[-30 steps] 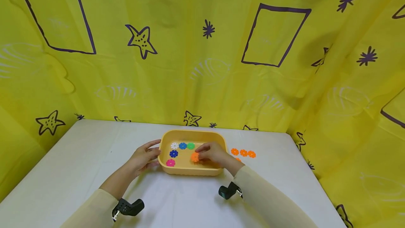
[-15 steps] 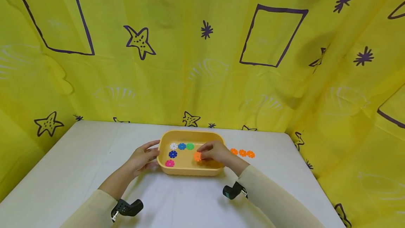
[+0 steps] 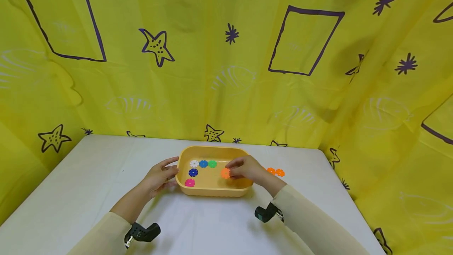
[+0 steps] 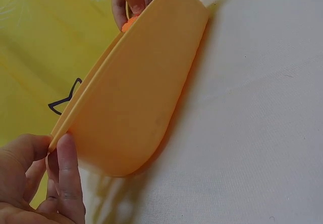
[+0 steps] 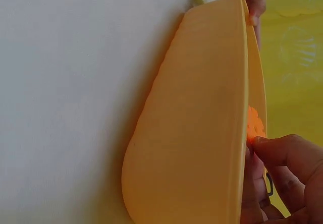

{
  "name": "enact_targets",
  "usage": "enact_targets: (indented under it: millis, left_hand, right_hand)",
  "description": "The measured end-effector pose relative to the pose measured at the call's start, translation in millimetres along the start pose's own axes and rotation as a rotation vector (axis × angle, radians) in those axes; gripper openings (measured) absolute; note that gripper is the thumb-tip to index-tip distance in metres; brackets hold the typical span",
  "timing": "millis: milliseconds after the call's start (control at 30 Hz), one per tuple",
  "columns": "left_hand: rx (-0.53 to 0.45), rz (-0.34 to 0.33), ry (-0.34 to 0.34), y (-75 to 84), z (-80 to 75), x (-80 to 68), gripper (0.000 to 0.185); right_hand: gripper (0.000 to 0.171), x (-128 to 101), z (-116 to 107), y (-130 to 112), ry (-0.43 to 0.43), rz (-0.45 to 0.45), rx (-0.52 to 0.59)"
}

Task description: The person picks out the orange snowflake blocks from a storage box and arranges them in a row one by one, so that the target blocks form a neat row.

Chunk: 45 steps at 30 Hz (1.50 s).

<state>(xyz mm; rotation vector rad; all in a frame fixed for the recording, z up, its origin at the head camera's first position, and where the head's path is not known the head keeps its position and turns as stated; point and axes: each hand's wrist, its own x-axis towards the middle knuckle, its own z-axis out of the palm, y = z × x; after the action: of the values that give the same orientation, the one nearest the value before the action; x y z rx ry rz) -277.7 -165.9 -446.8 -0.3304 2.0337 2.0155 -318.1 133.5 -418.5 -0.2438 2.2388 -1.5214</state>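
A shallow yellow plastic basin (image 3: 213,193) stands on the table. My left hand (image 3: 159,178) pinches its left rim, thumb on top and fingers against the outer wall in the left wrist view. Over the basin's right half, my right hand (image 3: 249,169) pinches an orange notched plastic disc (image 3: 225,173) between thumb and fingers. The right wrist view shows that disc partly hidden behind the near wall. Inside the basin lie a white disc (image 3: 194,163), a light blue disc (image 3: 203,163), a green disc (image 3: 212,164), a dark blue disc (image 3: 193,172) and a pink disc (image 3: 190,183).
Orange discs (image 3: 280,172) lie on the table to the right of the basin, partly covered by my right wrist. A white cloth (image 3: 106,168) covers the table. Behind it hangs a yellow patterned curtain (image 3: 191,101).
My right hand has moved a little to the right inside the basin with the orange disc, now covering more of the orange discs on the table. The left hand has stayed at the rim.
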Motion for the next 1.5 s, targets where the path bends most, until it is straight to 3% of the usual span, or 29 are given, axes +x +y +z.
enact_targets:
  millis: [867, 1233, 1500]
  left_hand:
    - [0.006, -0.009, 0.003, -1.6, 0.4, 2.0, 0.057]
    - [-0.004, -0.006, -0.009, -1.6, -0.5, 1.8, 0.058]
    - [0.008, -0.003, -0.01, -1.3, -0.1, 1.5, 0.058]
  right_hand:
    - [0.03, -22.1, -29.0, -1.0, -0.003, -0.015, 0.015]
    - [0.033, -31.0, -42.5, 2.5, -0.044, -0.048, 0.027]
    - [0.033, -36.9, -54.8, 9.3, -0.023, -0.017, 0.047]
